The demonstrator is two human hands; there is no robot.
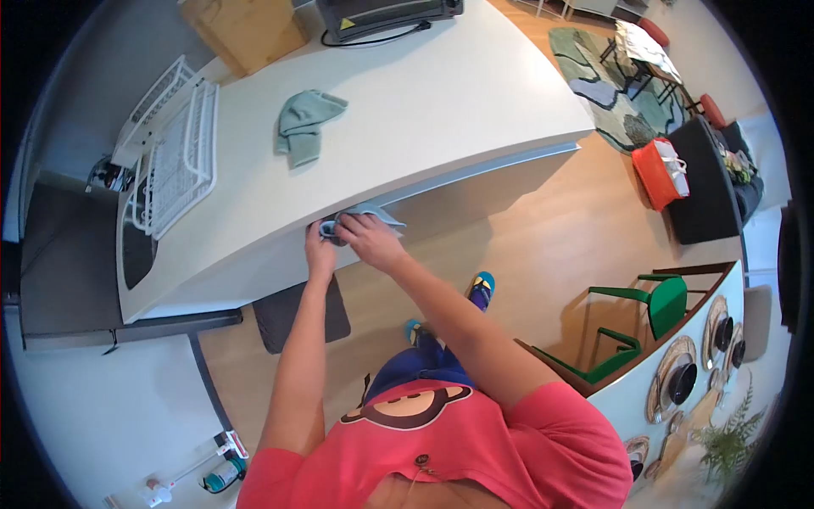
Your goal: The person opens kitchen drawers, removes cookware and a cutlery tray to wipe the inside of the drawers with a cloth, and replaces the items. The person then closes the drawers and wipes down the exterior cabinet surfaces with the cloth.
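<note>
A blue-grey cloth (pixel 379 212) is bunched up at the long front edge of the white counter (pixel 407 102). My right hand (pixel 370 241) is closed on it, with the fingers bent over its folds. To the left, my left hand (pixel 319 253) pinches the other end of the cloth, close to the counter's edge. Part of the cloth is hidden under my fingers. A second cloth, pale green (pixel 307 123), lies crumpled on the counter beyond my hands, touched by neither.
A white dish rack (pixel 182 153) stands at the counter's left. A wooden box (pixel 246 34) and a dark appliance with a cord (pixel 386 13) sit at the back. A grey mat (pixel 301 314) lies below. Green chairs (pixel 666 307) and a set dining table (pixel 619 416) are right.
</note>
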